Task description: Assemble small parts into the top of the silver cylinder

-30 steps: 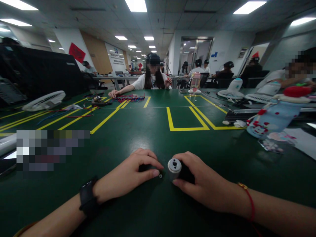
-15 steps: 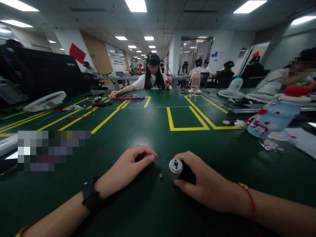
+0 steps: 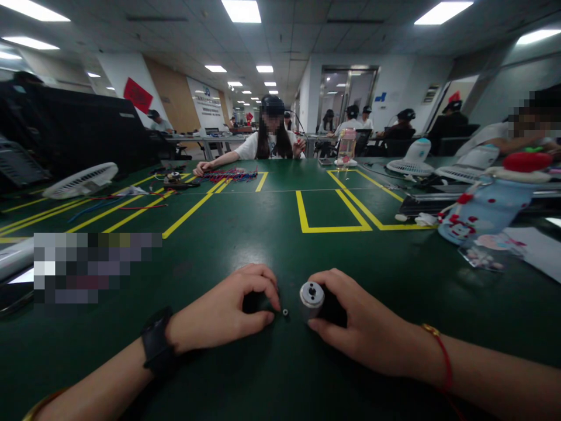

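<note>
My right hand (image 3: 357,324) is closed around the side of a silver cylindrical motor (image 3: 311,297), which stands upright on the green table. The motor's round top face shows a dark centre and two small holes. A tiny ring-shaped metal part (image 3: 285,313) lies on the table just left of the motor. Close to its left side is my left hand (image 3: 232,307), thumb and forefinger curved with a gap between them and nothing held. The other left fingers are partly hidden behind the forefinger.
Yellow tape (image 3: 337,230) marks the green tabletop (image 3: 245,225). At right stand a blue bottle (image 3: 486,204) and a small clear bag (image 3: 482,257). White fans (image 3: 81,180) lie on both sides. Across the table, a person (image 3: 272,131) sits behind a pile of red and blue wires (image 3: 228,175).
My left hand has lowered toward the ring-shaped part, its thumb and forefinger now bent and beside it. My right hand and the motor have stayed in place.
</note>
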`<state>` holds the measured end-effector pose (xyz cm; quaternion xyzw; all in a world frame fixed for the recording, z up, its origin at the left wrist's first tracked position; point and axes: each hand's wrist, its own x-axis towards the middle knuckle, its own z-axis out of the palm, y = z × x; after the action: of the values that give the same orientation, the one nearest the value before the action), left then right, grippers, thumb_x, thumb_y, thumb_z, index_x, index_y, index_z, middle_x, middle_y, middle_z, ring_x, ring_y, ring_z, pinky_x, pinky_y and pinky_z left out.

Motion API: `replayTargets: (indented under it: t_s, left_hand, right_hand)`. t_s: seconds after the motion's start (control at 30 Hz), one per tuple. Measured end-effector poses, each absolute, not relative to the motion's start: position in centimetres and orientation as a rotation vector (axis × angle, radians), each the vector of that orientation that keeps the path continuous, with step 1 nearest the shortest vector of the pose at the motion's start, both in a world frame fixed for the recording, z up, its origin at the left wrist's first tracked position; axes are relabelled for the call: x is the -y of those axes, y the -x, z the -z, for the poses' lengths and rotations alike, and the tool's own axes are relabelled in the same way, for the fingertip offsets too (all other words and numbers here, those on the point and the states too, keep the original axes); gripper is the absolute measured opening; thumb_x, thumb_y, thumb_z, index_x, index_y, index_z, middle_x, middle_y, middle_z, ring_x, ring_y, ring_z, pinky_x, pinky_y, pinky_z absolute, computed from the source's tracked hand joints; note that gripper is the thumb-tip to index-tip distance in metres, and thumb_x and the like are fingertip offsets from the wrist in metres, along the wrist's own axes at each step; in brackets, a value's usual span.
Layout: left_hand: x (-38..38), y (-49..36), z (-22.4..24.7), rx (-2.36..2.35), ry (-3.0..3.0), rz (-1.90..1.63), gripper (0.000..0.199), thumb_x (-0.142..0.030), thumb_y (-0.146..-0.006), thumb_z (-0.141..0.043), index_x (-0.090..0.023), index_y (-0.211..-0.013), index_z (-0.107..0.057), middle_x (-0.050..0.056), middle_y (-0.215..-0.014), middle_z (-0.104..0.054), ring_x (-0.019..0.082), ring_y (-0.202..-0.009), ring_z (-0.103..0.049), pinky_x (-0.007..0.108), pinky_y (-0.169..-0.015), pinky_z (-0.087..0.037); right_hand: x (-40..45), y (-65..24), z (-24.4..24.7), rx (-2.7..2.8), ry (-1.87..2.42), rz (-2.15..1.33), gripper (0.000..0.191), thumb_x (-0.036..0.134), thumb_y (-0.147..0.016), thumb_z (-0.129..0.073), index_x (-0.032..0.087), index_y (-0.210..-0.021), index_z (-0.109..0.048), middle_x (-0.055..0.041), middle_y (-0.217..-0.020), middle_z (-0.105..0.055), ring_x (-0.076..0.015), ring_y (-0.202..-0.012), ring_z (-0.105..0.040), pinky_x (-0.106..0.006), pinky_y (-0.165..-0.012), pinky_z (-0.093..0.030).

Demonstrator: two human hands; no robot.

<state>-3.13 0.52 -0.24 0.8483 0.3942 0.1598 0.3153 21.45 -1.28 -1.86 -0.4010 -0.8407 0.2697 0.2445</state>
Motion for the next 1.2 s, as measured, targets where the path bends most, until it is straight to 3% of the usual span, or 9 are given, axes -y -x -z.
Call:
replayTargets:
  t_s: [0.13, 0.37, 0.47, 0.8, 1.2]
  left_hand:
    - [-0.4, 3.2, 0.3, -1.044, -2.242, -0.412, 0.004, -0.018, -0.076, -0.066, -0.020, -0.078, -0.063, 0.000, -0.104, -0.056, 0.017, -0.098, -0.054, 0.032, -0.089, -0.040]
    - [-0.3, 2.4, 0.7, -1.108, -2.307, -0.453, 0.014, -0.028, -0.079, -0.067, -0.024, -0.091, -0.064, 0.000, -0.097, -0.058, 0.019, -0.097, -0.053, 0.034, -0.087, -0.039]
    - [-0.4, 2.1, 0.7, -1.094, -2.284, -0.475, 0.006, -0.027, -0.083, -0.063, -0.024, -0.087, -0.066, -0.001, -0.095, -0.060, 0.018, -0.094, -0.054, 0.032, -0.086, -0.040]
    - [0.6, 0.4, -1.2, -1.153, -2.154, -0.922, 0.008, -0.026, -0.088, -0.057, -0.025, -0.093, -0.064, -0.001, -0.095, -0.058, 0.014, -0.090, -0.056, 0.028, -0.081, -0.043]
    - [1.5, -0.9, -1.8, -1.159, -2.382, -0.810, 0.013, -0.017, -0.087, -0.054, -0.025, -0.092, -0.064, -0.001, -0.094, -0.057, 0.016, -0.087, -0.054, 0.031, -0.077, -0.042]
  right_hand:
    - [1.3, -21.4, 1.9, 2.305, 1.099, -0.732, 0.037, 0.018, -0.077, -0.064, 0.022, -0.111, -0.049, -0.0035, -0.101, -0.054, -0.0197, -0.090, -0.050, -0.036, -0.080, -0.041]
    - [1.3, -21.4, 1.9, 2.306, 1.087, -0.747, 0.038, 0.018, -0.077, -0.064, 0.022, -0.112, -0.049, -0.0031, -0.101, -0.054, -0.0194, -0.089, -0.050, -0.035, -0.079, -0.041]
    - [1.2, -21.4, 2.0, 2.302, 1.083, -0.751, 0.037, 0.017, -0.077, -0.064, 0.023, -0.111, -0.049, -0.0028, -0.100, -0.054, -0.0195, -0.089, -0.050, -0.035, -0.079, -0.041]
    - [1.1, -21.2, 2.0, 2.317, 1.086, -0.727, 0.037, 0.020, -0.077, -0.065, 0.023, -0.111, -0.049, -0.0027, -0.101, -0.055, -0.0200, -0.088, -0.049, -0.036, -0.078, -0.040]
    - [1.1, -21.1, 2.1, 2.337, 1.068, -0.685, 0.031, 0.020, -0.079, -0.063, 0.022, -0.106, -0.050, -0.0029, -0.099, -0.055, -0.0208, -0.087, -0.048, -0.037, -0.078, -0.040]
